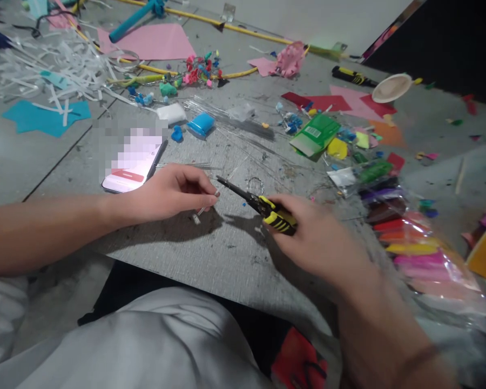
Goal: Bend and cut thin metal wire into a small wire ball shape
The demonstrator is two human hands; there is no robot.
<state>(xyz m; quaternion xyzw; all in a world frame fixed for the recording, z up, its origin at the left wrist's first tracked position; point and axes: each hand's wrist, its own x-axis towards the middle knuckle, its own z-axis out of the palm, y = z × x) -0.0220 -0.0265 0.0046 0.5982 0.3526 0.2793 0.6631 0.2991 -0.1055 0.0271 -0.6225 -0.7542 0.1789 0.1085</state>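
Observation:
My left hand (178, 189) pinches a short piece of thin wire (201, 211) between thumb and fingertips, with a small pale end hanging below. To its right, my right hand (308, 232) grips long-nose pliers (263, 207) with black and yellow handles, their tip pointing toward my left fingertips but apart from them. A small bent wire shape (255, 186) lies on the grey table (227, 243) just beyond the pliers. Behind my left hand lies a phone (135, 162) with a lit screen, near some thin straight wires (190, 165).
White paper strips (65, 65) heap at the back left. Blue (201, 124) and white packets (171, 113) lie beyond my left hand. A green box (315, 133) stands out at the right, with bags of coloured clay (425, 254) beside my right forearm. Another black-yellow tool (352, 76) lies behind.

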